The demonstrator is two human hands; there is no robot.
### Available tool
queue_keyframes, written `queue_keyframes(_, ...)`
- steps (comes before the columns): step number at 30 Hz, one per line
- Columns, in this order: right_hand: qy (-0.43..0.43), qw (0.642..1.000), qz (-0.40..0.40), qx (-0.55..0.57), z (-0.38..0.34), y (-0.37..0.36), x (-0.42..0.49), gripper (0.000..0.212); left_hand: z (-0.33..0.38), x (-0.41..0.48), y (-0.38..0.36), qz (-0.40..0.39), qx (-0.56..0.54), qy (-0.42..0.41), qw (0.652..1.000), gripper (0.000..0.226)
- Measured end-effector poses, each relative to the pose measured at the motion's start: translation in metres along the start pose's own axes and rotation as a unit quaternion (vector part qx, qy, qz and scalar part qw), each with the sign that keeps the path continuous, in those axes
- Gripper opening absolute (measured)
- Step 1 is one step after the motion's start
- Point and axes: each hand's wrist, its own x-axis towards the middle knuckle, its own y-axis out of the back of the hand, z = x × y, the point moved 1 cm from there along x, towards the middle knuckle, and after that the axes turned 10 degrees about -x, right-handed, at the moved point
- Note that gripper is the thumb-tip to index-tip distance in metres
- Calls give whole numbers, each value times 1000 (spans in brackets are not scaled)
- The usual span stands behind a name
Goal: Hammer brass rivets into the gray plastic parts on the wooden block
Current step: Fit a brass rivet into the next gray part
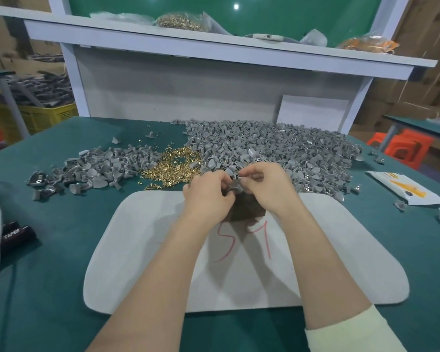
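Both hands meet above the dark wooden block (pixel 247 210), which stands on a white mat (pixel 137 250) on the green worktop (pixel 48 237). The left hand (pixel 208 191) and right hand (pixel 269 186) have curled fingers that pinch one gray part (pixel 235 185) between them, just over the block's top. Behind the hands lie a heap of brass rivets (pixel 173 166), a big pile of gray parts (pixel 290 148) to the right and a smaller pile (pixel 99 168) to the left.
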Motion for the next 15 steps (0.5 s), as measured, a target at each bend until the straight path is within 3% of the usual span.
queue_keyframes(8,44,990,-11,-132,-3,-7,-2,16,-1,1,-2,16,48,7,999,13)
queue_keyframes(15,38,989,-20,-139,-2,-6,-3,9,1,0,1,17,47,5,999,13)
